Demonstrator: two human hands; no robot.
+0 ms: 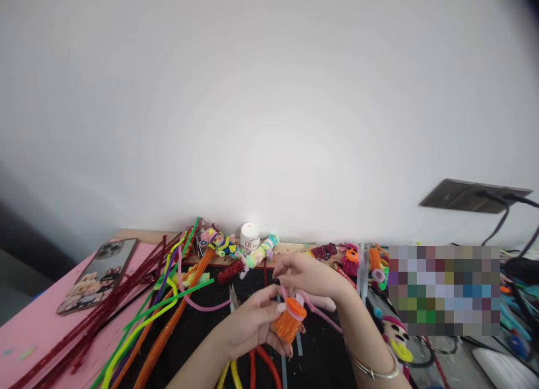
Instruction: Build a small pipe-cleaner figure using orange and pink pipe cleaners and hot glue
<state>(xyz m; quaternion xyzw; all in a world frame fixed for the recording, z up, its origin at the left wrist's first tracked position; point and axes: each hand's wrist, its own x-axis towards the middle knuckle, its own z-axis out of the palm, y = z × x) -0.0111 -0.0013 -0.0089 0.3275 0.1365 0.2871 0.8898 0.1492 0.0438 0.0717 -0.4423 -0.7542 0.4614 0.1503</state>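
My left hand [246, 326] is closed around a short orange pipe-cleaner cylinder [284, 328], held over the black work mat. A pink pipe cleaner [322, 313] wraps round its upper part, just under the orange top. Above it, my right hand [309, 274] pinches one end of the pink strand at the fingertips, while another length trails to the right beneath my wrist. Below my hands lie red tool handles [268, 366] and yellow tool handles [231, 375]. A pointed metal blade [233, 297] shows beside my left hand.
Dark red, green, yellow and orange pipe cleaners [162, 327] spread across the left side. A phone [99, 274] rests on the pink surface [42, 333]. Several pipe-cleaner figures and a white cup [250, 237] line the wall. Cables and a doll-like figure [396, 338] are at right.
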